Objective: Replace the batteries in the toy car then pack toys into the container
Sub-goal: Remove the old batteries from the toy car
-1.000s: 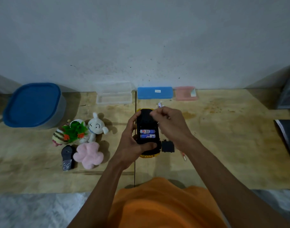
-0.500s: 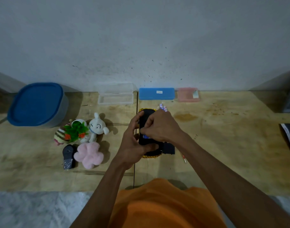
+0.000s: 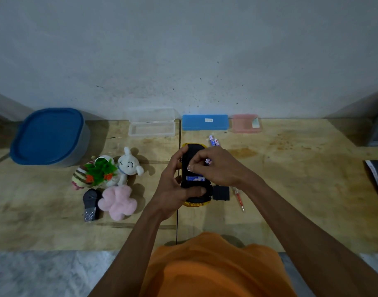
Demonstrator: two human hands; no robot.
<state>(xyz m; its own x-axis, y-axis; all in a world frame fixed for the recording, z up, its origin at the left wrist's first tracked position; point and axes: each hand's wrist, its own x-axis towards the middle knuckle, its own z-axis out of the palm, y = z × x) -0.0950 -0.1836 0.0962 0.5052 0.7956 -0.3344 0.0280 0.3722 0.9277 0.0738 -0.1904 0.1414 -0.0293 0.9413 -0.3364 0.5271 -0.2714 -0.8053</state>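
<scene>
The yellow toy car [image 3: 194, 151] lies upside down on the table, black underside up, battery bay uncovered. My left hand [image 3: 173, 185] grips its left side and near end. My right hand [image 3: 216, 168] is over the bay and pinches a battery [image 3: 208, 161] with its fingertips. One blue-and-white battery [image 3: 195, 179] sits in the bay. Two more batteries [image 3: 213, 140] lie on the table just beyond the car. The black battery cover [image 3: 221, 192] lies to the right of the car, beside a small red screwdriver [image 3: 239, 200].
A blue-lidded container [image 3: 48, 136] stands at the far left. Soft toys lie left of the car: a white rabbit [image 3: 129, 166], a pink plush [image 3: 118, 202], a striped toy with green leaves [image 3: 93, 172], a black remote [image 3: 90, 203]. Clear [image 3: 151, 127], blue [image 3: 205, 122] and pink [image 3: 246, 123] boxes line the wall.
My right hand came down over the battery bay, covering it, then lifted one battery out; two batteries showed in the bay a second ago, one shows now. The left hand kept its hold.
</scene>
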